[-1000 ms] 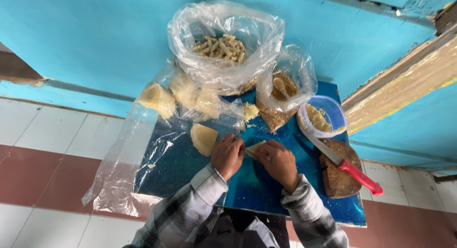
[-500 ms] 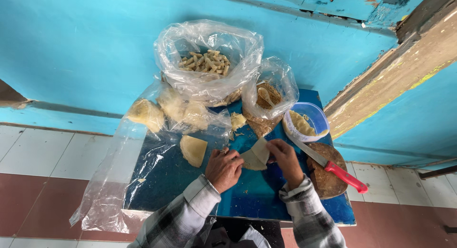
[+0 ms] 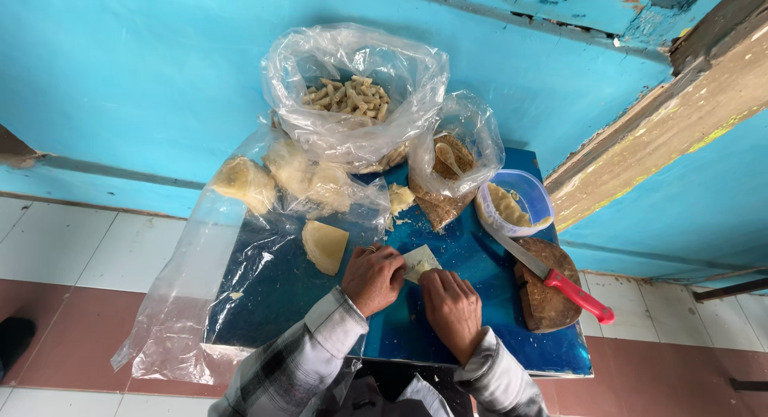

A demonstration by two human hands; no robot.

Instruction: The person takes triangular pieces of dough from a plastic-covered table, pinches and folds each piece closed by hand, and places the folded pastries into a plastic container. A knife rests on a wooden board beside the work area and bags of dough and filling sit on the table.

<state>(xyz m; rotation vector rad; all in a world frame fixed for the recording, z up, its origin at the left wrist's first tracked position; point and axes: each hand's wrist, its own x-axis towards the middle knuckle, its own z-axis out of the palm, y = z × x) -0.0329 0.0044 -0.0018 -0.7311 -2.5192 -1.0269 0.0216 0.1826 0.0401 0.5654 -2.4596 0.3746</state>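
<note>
low in the middle of the frame the person's left hand (image 3: 373,278) and right hand (image 3: 452,307) sit close together on the blue table (image 3: 280,297), both pinching a small pale dough sheet (image 3: 419,262) that lies flat between the fingertips, just above the knuckles. the left hand's fingers curl onto its left edge, the right hand's fingers press its lower right corner; there is a ring on the left hand. plaid sleeves run down to the bottom edge.

just left of the left hand lies a folded pale dough wedge (image 3: 325,245), apart from the hand. above that, a long clear plastic bag (image 3: 240,225) sprawls from the upper centre down to the lower left, with more pale dough pieces inside near its top. at the upper centre stands an open clear bag of rolled pieces (image 3: 352,97). to its right a smaller bag holds a brown filling (image 3: 448,185) with a spoon (image 3: 446,157) in it. further right is a blue-rimmed plastic tub (image 3: 516,205), and at the right a red-handled knife (image 3: 552,277) rests across a round wooden board (image 3: 548,293), its blade reaching to the tub.
</note>
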